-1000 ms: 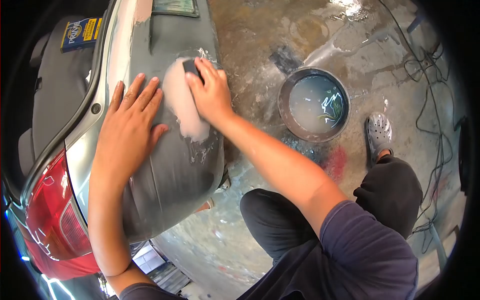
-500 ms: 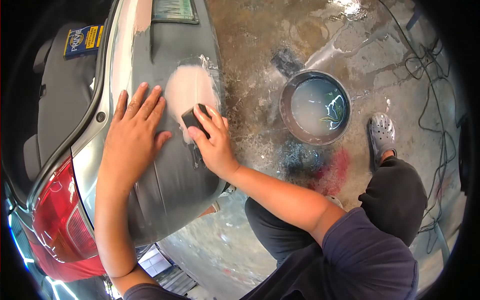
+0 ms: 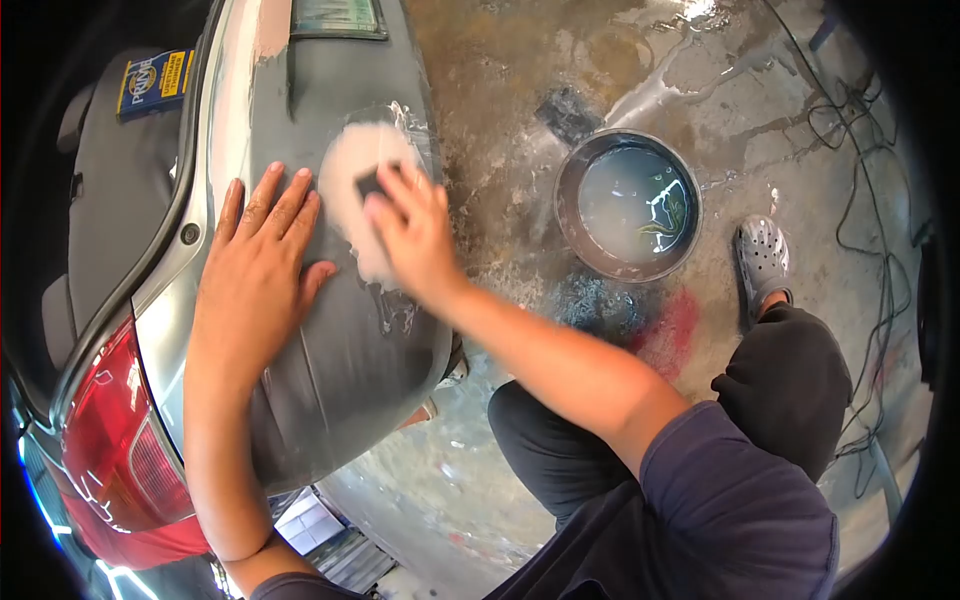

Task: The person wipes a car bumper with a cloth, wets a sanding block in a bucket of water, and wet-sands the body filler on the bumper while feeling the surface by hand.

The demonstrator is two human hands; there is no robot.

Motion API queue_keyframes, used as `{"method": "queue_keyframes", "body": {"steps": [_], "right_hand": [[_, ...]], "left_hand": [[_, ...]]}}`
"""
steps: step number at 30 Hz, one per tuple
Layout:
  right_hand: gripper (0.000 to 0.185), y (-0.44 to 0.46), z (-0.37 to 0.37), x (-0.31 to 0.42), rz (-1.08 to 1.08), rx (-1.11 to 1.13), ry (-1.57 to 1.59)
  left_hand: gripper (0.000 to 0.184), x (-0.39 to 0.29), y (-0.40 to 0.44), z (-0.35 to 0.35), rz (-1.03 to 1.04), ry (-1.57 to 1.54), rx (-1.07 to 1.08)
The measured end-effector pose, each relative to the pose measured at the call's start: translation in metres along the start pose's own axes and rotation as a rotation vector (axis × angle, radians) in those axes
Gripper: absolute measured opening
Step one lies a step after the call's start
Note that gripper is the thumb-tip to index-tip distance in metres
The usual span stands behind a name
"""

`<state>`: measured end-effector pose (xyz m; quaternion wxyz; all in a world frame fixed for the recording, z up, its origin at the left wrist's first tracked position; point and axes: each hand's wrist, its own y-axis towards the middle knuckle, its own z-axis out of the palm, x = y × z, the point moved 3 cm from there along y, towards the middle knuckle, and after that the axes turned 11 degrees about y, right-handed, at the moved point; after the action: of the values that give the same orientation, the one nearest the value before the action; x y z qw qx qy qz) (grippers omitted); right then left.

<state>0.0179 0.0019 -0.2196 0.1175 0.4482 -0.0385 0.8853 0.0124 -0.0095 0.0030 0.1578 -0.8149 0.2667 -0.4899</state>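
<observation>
My left hand [image 3: 255, 275] lies flat on the car's grey bumper [image 3: 345, 400], fingers spread and thumb out to the side. With bent fingers, my right hand [image 3: 418, 240] grips a small dark sanding block [image 3: 372, 183], slightly smeared by motion. The block presses on a pale patch of body filler [image 3: 345, 160] in the bumper's surface. Some of the patch is hidden under my right hand. Wet, whitish smears show along the patch's upper right and lower edges.
A round tub of cloudy water [image 3: 572, 235] stands on the wet concrete floor. Cables [image 3: 855, 190] run along the right side. Inside the car's open rear is a blue and yellow thinner can [image 3: 157, 85]. The red tail light [image 3: 120, 430] is below my left side.
My right hand has slid the sanding block upward over the filler patch, from its lower part to its middle. My left hand stays flat on the bumper. The view has shifted slightly.
</observation>
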Motion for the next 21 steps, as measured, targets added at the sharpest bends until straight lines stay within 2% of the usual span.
{"method": "queue_keyframes", "body": {"steps": [3,5,7,9,12,15,18,19,21], "right_hand": [[0.047,0.054,0.001,-0.021,0.157,-0.113,0.018],[0.046,0.035,0.003,-0.010,0.131,-0.113,-0.069],[0.047,-0.019,0.000,0.019,-0.040,-0.027,-0.089],[0.046,-0.040,-0.009,0.042,-0.093,0.065,-0.054],[0.046,-0.005,-0.005,0.019,-0.201,0.038,-0.131],[0.045,0.057,-0.002,-0.008,0.040,-0.039,-0.125],[0.044,0.037,0.001,0.003,-0.016,-0.075,-0.149],[0.044,0.010,-0.001,0.013,-0.114,-0.034,-0.141],[0.044,-0.033,-0.009,0.040,-0.113,0.016,-0.072]], "left_hand": [[0.065,0.001,0.001,-0.001,0.003,-0.005,-0.003],[0.064,0.002,0.002,-0.001,0.000,-0.009,-0.009],[0.063,0.003,0.003,0.001,0.009,-0.010,-0.009],[0.063,0.002,0.002,0.001,0.009,-0.018,-0.008],[0.062,0.003,0.002,0.000,0.013,-0.005,0.000],[0.061,0.002,0.001,-0.001,0.004,-0.003,0.008],[0.060,0.003,0.002,0.000,0.007,-0.006,-0.012],[0.059,0.003,0.002,0.001,0.014,0.003,-0.015],[0.060,0.003,0.003,0.001,0.017,0.003,-0.015]]}}
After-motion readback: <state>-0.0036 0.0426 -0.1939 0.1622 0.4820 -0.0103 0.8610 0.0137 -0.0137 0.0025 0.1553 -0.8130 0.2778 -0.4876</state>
